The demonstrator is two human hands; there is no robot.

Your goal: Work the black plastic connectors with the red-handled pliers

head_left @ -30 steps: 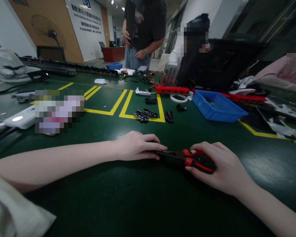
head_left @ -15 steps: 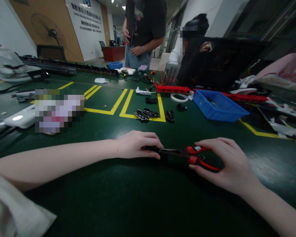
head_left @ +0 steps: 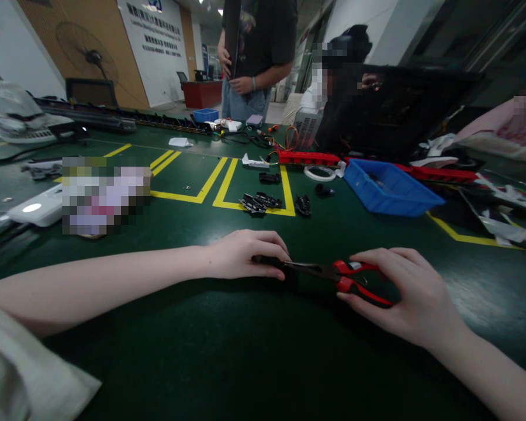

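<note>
My right hand [head_left: 405, 295] grips the red handles of a pair of long-nose pliers [head_left: 333, 273] low over the green table [head_left: 228, 351]. The dark jaws point left toward my left hand [head_left: 245, 254]. That hand rests on the table with its fingers curled over a small black part [head_left: 265, 261], which is mostly hidden. The plier tips meet that part at my left fingertips.
Several small black parts [head_left: 263, 203] lie by yellow floor-tape lines [head_left: 228, 181]. A blue bin [head_left: 388, 187] sits at the right, red strips [head_left: 307, 158] and a tape roll [head_left: 318, 172] behind it. A white device [head_left: 37, 211] lies at the left. Other people stand and sit at the far edge.
My right hand and the pliers have slid a little to the right, so more of the dark jaws shows between my hands. My left hand stays put.
</note>
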